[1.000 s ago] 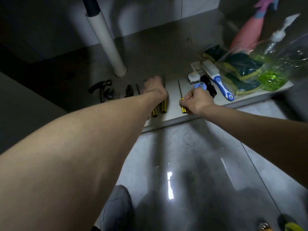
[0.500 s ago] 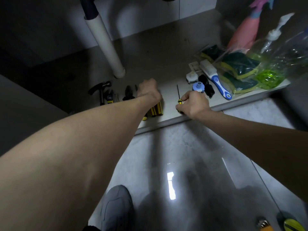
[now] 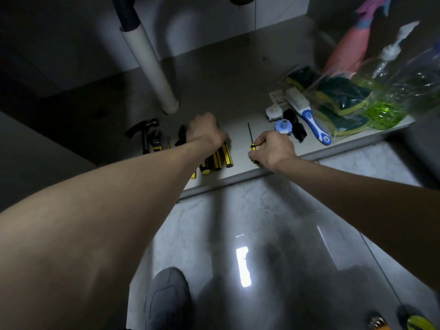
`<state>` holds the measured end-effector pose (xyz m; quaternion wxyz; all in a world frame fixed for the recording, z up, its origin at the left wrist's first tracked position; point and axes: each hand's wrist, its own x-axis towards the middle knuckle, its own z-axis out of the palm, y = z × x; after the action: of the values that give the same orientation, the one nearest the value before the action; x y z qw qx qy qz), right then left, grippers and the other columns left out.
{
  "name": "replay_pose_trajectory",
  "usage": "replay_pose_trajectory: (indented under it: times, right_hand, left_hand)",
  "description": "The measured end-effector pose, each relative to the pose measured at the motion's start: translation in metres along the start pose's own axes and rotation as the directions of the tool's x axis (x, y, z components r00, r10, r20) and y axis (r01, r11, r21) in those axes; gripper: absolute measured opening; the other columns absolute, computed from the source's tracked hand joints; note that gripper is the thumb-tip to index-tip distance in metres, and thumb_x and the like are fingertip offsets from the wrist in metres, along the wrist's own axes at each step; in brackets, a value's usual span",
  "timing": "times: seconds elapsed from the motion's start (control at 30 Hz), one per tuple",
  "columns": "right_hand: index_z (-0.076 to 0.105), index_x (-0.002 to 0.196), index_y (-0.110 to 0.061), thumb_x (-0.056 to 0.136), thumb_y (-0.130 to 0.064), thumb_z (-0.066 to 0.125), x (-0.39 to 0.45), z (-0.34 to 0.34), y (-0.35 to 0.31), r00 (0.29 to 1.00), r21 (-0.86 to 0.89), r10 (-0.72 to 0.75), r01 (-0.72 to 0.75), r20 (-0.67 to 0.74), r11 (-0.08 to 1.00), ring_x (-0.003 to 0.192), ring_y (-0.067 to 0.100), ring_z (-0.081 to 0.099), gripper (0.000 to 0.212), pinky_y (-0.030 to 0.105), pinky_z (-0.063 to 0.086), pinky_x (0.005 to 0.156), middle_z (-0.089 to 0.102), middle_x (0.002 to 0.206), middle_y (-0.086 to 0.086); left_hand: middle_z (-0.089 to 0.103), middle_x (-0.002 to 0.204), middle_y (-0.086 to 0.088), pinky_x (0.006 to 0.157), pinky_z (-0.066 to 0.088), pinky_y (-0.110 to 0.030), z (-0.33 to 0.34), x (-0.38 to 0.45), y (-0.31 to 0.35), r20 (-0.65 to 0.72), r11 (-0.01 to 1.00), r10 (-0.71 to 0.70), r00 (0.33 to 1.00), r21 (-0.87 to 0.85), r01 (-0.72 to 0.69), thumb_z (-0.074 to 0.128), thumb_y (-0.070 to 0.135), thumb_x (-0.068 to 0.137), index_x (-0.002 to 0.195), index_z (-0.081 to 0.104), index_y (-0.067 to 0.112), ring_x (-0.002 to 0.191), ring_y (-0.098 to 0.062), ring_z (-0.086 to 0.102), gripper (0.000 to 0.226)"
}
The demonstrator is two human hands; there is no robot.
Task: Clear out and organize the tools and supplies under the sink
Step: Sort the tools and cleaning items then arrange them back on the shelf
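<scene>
Under-sink shelf (image 3: 240, 173), head view, dim. Right hand (image 3: 273, 151) closed on handle of small screwdriver (image 3: 250, 136); yellow-black handle pinched at fingertips, thin shaft running toward 12 o'clock, tip well onto shelf. Left hand (image 3: 206, 132) lying knuckles-up over row of yellow-black screwdrivers (image 3: 220, 158); curled, but grip or mere press: cannot tell. Row handles pointing toward 6 o'clock, roughly parallel to the small one. Small screwdriver at 3 o'clock from row, near but apart, bare shelf between. Right hand already on it, so nearer. Likely next step: slide toward 9 o'clock, axis kept parallel. Hammer (image 3: 142, 132) further at 9 o'clock; scrub brush (image 3: 309, 120) at 3 o'clock.
</scene>
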<state>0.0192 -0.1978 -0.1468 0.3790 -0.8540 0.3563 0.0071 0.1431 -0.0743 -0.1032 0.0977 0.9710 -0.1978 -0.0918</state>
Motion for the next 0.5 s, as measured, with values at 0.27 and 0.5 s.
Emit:
replay_pose_trajectory:
  times: [0.27, 0.5]
  right_hand:
    - [0.068, 0.096, -0.021, 0.079, -0.021, 0.078, 0.006, 0.015, -0.029, 0.997, -0.053, -0.075, 0.076, 0.032, 0.996, 0.093, 0.024, 0.064, 0.020, 0.026, 0.049, 0.076, 0.070, 0.098, 0.005]
    - [0.070, 0.113, -0.019, 0.083, -0.025, 0.074, 0.003, 0.019, -0.032, 0.990, -0.103, -0.136, 0.141, 0.048, 0.985, 0.102, 0.028, 0.063, 0.032, 0.028, 0.049, 0.085, 0.070, 0.108, 0.008]
  left_hand:
    - [0.071, 0.093, -0.011, 0.068, 0.040, -0.031, 0.000, -0.076, -0.033, -0.120, 0.976, -0.183, 0.976, -0.141, 0.165, 0.048, 0.041, 0.087, 0.089, 0.072, 0.018, 0.094, -0.036, 0.065, 0.033]
    - [0.056, 0.061, 0.006, 0.052, 0.038, -0.024, 0.022, -0.162, -0.057, -0.069, 0.988, -0.091, 0.993, -0.128, 0.082, 0.042, 0.043, 0.093, 0.075, 0.057, 0.024, 0.059, -0.016, 0.057, 0.030]
